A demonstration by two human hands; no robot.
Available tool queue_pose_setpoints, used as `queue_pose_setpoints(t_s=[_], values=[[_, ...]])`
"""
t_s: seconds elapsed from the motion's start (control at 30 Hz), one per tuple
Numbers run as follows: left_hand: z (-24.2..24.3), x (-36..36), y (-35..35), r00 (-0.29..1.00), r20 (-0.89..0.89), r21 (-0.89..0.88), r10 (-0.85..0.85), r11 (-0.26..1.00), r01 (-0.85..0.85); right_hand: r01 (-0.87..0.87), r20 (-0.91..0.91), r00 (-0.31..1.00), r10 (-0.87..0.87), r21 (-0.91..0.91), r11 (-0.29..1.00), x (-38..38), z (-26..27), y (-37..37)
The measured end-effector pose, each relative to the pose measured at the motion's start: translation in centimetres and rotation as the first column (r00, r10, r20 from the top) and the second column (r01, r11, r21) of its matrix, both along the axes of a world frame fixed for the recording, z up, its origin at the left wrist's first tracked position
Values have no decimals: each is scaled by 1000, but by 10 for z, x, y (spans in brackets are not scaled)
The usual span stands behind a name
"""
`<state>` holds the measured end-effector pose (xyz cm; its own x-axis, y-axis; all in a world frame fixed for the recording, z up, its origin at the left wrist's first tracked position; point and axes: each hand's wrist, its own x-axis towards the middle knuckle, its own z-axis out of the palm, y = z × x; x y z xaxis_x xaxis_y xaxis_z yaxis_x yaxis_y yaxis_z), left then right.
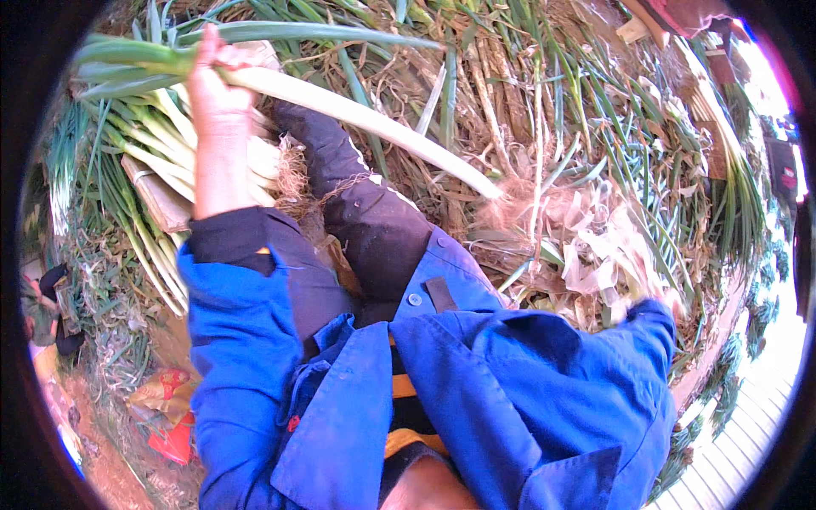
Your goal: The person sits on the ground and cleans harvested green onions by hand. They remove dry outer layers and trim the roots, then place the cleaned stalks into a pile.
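Note:
My left hand (220,95) grips a long leek-like green onion (363,118) where its green leaves meet the white shank. The shank slants down to the right and ends in fine pale roots (510,197). Under my left wrist lies a pile of similar onions (172,146), their root ends (292,169) turned toward my leg. Far to the right, my right hand (666,299) is blurred and partly behind the blue sleeve. Pale, papery leaf peelings (605,242) are beside it; whether its fingers hold any of them is unclear.
Stripped leaves and stalks (497,83) litter the ground ahead. A flat block (156,191) sits beneath the onion pile. Another onion bundle (733,166) lies at far right. Part of another person (688,13) shows at top right. A red bag (173,440) is at lower left.

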<state>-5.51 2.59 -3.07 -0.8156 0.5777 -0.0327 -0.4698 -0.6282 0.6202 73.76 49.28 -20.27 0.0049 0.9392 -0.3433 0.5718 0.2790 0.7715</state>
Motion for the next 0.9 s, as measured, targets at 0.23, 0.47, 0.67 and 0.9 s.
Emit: queue_pose_setpoints(t_s=[0.23, 0.47, 0.67, 0.9], values=[[-81, -63, -8, 958, 162, -136, 235, 967, -214, 266, -506, 851, -138, 191, 945, 193, 163, 64], [-32, -2, 31, 918, 130, -312, 376, 894, -322, -351, -995, 104, 4, -33, 936, -331, 70, -110], [18, 6, 15, 935, 20, -124, 353, 929, -348, -839, -930, 112, -350, -277, 468, -470, 95, -310], [164, -67, -100, 868, -371, -40, 329, 929, -369, -917, -902, -125, -413, -55, 396, -543, 120, -403]])
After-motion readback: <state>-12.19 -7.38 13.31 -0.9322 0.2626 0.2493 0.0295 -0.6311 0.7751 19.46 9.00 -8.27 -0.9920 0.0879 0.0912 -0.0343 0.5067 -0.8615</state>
